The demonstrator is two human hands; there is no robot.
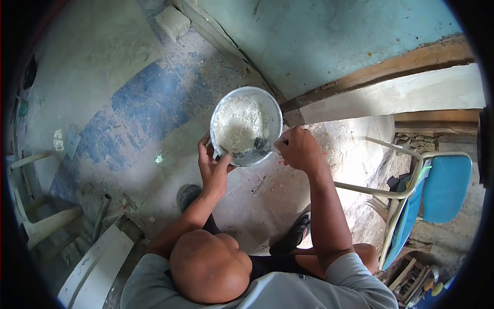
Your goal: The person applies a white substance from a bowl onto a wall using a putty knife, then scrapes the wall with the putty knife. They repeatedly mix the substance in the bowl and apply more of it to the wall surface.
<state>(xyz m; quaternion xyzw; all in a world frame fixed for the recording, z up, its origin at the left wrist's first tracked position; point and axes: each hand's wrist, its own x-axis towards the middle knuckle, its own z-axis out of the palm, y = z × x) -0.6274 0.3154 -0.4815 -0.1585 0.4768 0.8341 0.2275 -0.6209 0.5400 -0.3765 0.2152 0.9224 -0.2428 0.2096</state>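
Observation:
A pale, round bucket [281,119] is in front of me, with whitish, crumbly powder [240,119] inside. My left hand [212,167] grips its near left rim, thumb near the edge and fingers around the outside. At the right side of the bucket, my right hand [300,149] is closed around the handle of a small tool. The tool's dark grey end [262,144] dips into the bucket at the near right, against the powder. Its exact kind is hard to make out. Darker grey material shows along the near inner wall.
A light blue wall panel [329,41] with wooden edging rises ahead. To the right lies a metal-framed chair with a blue backrest [446,189]. A concrete block [173,22] sits at the far left. Dust and scraps cover the floor [149,103]. Wooden furniture [51,226] stands left.

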